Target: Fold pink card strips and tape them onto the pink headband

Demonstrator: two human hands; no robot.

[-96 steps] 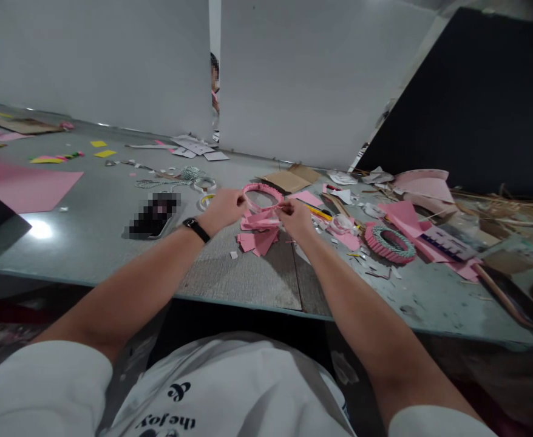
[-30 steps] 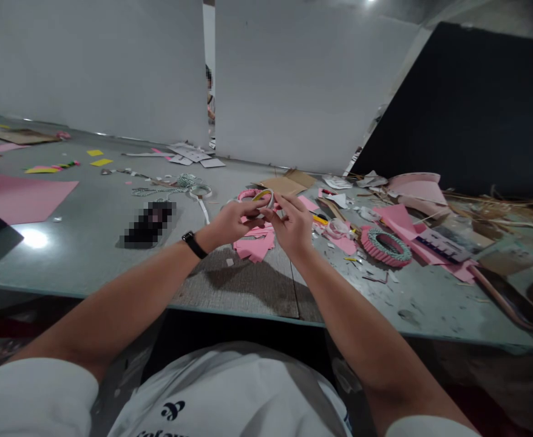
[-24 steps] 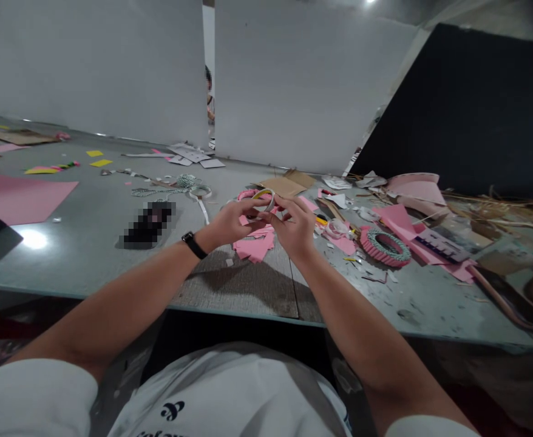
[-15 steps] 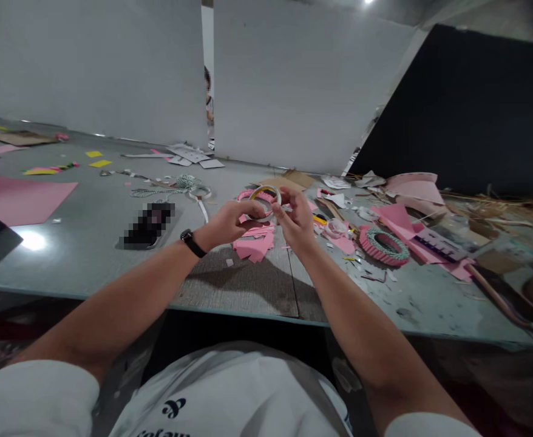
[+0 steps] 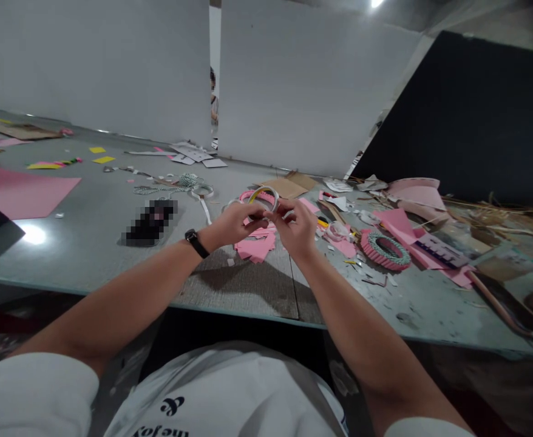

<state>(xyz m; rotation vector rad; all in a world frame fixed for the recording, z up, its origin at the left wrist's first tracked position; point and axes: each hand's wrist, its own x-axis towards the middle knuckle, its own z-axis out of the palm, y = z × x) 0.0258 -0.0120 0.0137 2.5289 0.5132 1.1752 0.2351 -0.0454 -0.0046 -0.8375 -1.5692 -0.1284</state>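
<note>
My left hand [image 5: 234, 223] and right hand [image 5: 299, 227] are both clamped on the tape roll [image 5: 263, 190]; it sits tilted between them, just above my fingertips; left fingers take its left rim, right fingers its right.

A grey table [image 5: 88, 243] bears pink paper scraps [image 5: 255, 246], a pink sheet [image 5: 16, 194], a pleated ring [image 5: 367, 244] and twine [image 5: 187, 180].

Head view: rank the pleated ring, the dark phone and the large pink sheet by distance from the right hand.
1. Pleated ring, just right of the right hand.
2. Dark phone, left, beyond the left hand; both hands hold the tape roll.
3. Large pink sheet, far left.
</note>
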